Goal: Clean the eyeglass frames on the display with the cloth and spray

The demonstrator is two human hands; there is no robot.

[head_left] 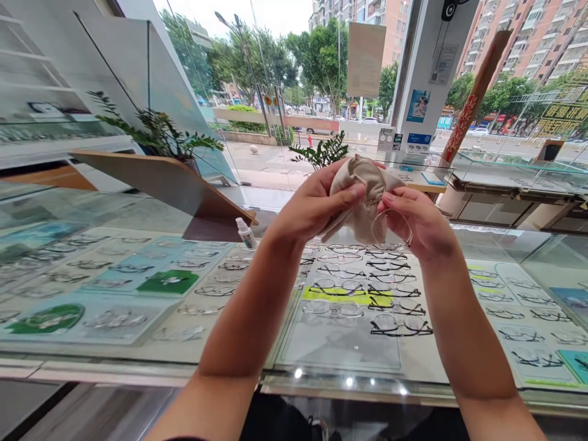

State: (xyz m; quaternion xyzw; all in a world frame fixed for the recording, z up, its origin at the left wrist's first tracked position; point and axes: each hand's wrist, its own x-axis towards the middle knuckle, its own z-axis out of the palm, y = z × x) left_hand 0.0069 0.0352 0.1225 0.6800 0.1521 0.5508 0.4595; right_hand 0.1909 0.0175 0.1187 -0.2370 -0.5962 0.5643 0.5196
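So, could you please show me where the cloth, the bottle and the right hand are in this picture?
Cloth (362, 222), head view: on the pale fabric between the hands.
Bottle (247, 235), head view: on its body, below the white top.
Right hand (423, 219), head view: on the middle of the hand.

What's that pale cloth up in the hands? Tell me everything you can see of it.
The beige cloth looks like soft, thin, plain fabric, bunched into loose folds with a curled hollow at the top. It is held up over the glass display counter. The left hand grips it, thumb across its near side; the right hand pinches at its right side. Thin-rimmed eyeglasses show at its lower right, one lens in front of it.
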